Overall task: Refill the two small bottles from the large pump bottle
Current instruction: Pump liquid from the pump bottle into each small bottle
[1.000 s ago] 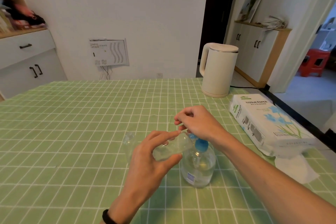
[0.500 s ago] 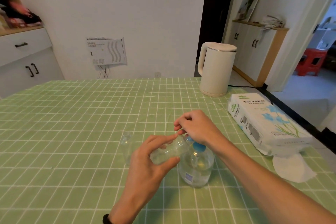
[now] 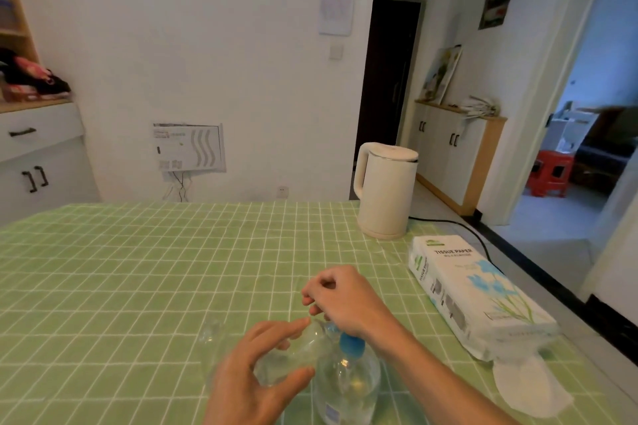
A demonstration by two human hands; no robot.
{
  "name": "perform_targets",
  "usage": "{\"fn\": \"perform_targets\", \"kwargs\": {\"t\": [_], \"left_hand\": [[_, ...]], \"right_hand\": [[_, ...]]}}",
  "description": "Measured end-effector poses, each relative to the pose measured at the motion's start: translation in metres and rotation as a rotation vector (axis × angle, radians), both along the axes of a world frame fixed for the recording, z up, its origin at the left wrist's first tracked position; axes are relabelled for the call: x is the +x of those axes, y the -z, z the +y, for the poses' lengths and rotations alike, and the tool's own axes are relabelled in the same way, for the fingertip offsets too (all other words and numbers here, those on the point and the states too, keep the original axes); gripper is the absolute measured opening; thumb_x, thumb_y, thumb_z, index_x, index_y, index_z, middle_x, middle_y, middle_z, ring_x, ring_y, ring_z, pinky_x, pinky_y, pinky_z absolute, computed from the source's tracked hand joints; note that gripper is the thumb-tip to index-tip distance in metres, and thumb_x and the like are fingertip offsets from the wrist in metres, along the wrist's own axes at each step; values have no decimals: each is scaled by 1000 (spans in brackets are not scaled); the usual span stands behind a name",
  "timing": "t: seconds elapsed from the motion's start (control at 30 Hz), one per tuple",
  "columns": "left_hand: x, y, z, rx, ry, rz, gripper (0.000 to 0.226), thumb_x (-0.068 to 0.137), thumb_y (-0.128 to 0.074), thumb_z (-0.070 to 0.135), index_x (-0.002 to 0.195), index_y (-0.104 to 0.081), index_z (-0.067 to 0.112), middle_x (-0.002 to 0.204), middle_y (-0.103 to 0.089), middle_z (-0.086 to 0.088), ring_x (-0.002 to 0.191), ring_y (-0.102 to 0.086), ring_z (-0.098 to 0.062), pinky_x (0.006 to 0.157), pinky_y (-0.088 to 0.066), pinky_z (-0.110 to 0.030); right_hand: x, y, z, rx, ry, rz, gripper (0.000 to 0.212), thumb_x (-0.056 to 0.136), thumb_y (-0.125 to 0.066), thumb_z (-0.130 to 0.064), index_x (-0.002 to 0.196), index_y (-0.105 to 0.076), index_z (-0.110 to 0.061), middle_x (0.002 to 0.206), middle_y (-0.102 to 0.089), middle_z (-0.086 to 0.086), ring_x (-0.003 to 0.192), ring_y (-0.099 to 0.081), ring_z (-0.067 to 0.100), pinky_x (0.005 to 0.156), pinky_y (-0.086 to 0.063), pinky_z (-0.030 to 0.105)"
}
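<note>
The large clear pump bottle point(image 3: 347, 386) with a blue collar stands at the near edge of the green checked table point(image 3: 138, 269). My right hand point(image 3: 340, 302) rests on top of its pump head, fingers curled, hiding the nozzle. My left hand point(image 3: 248, 379) holds a small clear bottle point(image 3: 290, 355) tilted on its side, its mouth up against the pump under my right hand. A second small clear bottle point(image 3: 212, 352) stands upright just left of my left hand, partly blurred.
A cream electric kettle point(image 3: 385, 191) stands at the back right with its black cord trailing off the table. A white tissue paper pack point(image 3: 473, 293) lies along the right edge, a loose tissue point(image 3: 528, 386) in front of it.
The view has tilted upward, so hands and bottles sit lower in frame. Both hands keep the same grip on the small bottle and the pump.
</note>
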State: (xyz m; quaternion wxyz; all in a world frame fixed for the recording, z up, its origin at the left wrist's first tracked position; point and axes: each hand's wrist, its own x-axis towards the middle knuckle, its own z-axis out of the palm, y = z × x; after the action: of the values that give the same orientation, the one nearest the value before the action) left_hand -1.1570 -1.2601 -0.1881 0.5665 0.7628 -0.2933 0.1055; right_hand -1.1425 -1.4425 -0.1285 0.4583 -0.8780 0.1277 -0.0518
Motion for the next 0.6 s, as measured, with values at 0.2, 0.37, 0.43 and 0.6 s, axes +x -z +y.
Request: {"fn": "perform_targets", "kwargs": {"t": [0.2, 0.37, 0.43, 0.6], "left_hand": [[3, 5, -1, 5, 37, 34, 59, 63, -96, -4, 110, -82, 29, 97, -78, 2, 93, -70, -13, 86, -52, -16], [-1, 6, 0, -16, 41, 60, 57, 65, -95, -1, 111, -81, 30, 99, -77, 3, 93, -68, -12, 84, -48, -10], [-2, 5, 0, -27, 41, 76, 57, 66, -95, 1, 111, -81, 33, 99, -75, 8, 94, -68, -12, 86, -47, -11], [-5, 0, 2, -21, 42, 108, 56, 70, -93, 6, 111, -79, 41, 102, -75, 13, 98, -68, -12, 89, -50, -15]], "right_hand": [[0, 5, -2, 32, 11, 18, 29, 103, -57, -21, 80, -76, -25, 84, -80, -5, 78, -77, 8, 68, -58, 20], [-2, 7, -2, 15, 10, 18, 28, 101, -58, -19, 81, -76, -25, 85, -80, -6, 79, -78, 9, 77, -63, 26], [-2, 6, -2, 16, 8, 13, 27, 101, -58, -19, 82, -76, -23, 86, -80, -5, 79, -78, 9, 75, -62, 24], [-4, 4, -2, 29, 13, 25, 23, 100, -59, -20, 90, -80, -15, 89, -80, -4, 80, -77, 9, 83, -63, 30]]}}
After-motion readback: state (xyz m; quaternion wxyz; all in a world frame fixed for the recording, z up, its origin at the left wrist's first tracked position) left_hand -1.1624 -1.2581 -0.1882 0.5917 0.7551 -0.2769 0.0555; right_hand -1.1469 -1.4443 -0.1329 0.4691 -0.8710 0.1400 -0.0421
